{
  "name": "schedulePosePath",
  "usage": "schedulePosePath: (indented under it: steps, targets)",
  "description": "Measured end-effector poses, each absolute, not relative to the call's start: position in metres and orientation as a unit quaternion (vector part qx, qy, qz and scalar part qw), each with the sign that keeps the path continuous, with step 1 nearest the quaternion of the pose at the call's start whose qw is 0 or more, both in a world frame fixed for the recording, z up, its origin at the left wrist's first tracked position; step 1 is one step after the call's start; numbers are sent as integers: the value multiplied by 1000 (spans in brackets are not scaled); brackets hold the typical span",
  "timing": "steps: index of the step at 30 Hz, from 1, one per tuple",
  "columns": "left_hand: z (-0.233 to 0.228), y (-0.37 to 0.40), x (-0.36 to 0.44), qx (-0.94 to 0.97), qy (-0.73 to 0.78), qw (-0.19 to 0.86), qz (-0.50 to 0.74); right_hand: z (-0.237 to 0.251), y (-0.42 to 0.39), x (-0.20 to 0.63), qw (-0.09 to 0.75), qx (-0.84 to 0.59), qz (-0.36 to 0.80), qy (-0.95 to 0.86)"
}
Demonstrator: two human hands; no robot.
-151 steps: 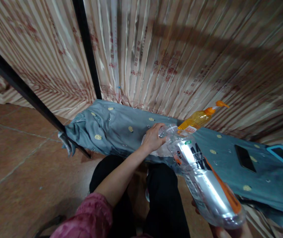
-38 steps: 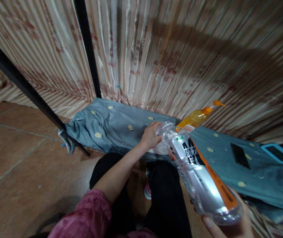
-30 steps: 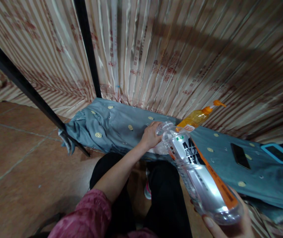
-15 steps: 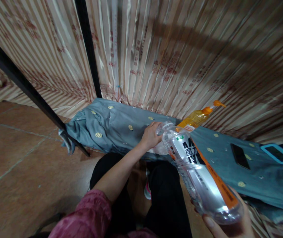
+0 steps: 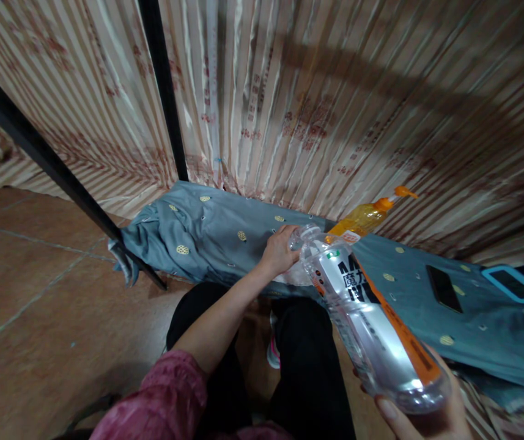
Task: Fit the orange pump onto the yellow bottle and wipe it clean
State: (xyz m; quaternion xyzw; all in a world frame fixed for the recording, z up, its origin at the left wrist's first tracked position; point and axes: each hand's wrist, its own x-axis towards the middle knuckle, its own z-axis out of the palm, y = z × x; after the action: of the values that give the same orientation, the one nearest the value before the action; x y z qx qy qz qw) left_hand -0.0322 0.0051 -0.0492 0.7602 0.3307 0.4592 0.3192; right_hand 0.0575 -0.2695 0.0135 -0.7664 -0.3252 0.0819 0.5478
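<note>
While the right hand (image 5: 427,415) cups the base of a large clear bottle (image 5: 367,324), fingers wrapped under its bottom at the lower right edge of view, the bottle lies tilted, neck pointing away and down toward the table. Label silver with an orange stripe and black lettering. Left hand (image 5: 280,249) sits at the bottle's neck, fingers curled close around something there; what it grips is hidden behind the hand and the clear plastic, so cannot tell exactly. Something pale and crinkled lies just under that hand. Left sleeve (image 5: 161,403) dark pink, arm stretched forward over black trousers (image 5: 307,366).

Table covered by a grey-blue cloth (image 5: 206,235) with small gold motifs. Behind the clear bottle's neck, an orange pump bottle (image 5: 365,219) stands on the cloth. Further right, a dark phone (image 5: 442,288) lies flat, and beyond it a second phone in a blue case (image 5: 513,284). Striped curtain (image 5: 312,104) hangs behind; black pole (image 5: 161,85) in front of it. Floor (image 5: 36,305) reddish-brown.
</note>
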Motion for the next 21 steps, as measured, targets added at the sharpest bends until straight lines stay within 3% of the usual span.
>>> schedulePosePath:
  steps: [10, 21]
  targets:
    - [-49, 5, -32, 759, 332, 319, 460, 9, -270, 59, 565, -754, 118, -314]
    - [-50, 5, -32, 760, 328, 316, 462, 6, -273, 75, 526, -765, 71, -364]
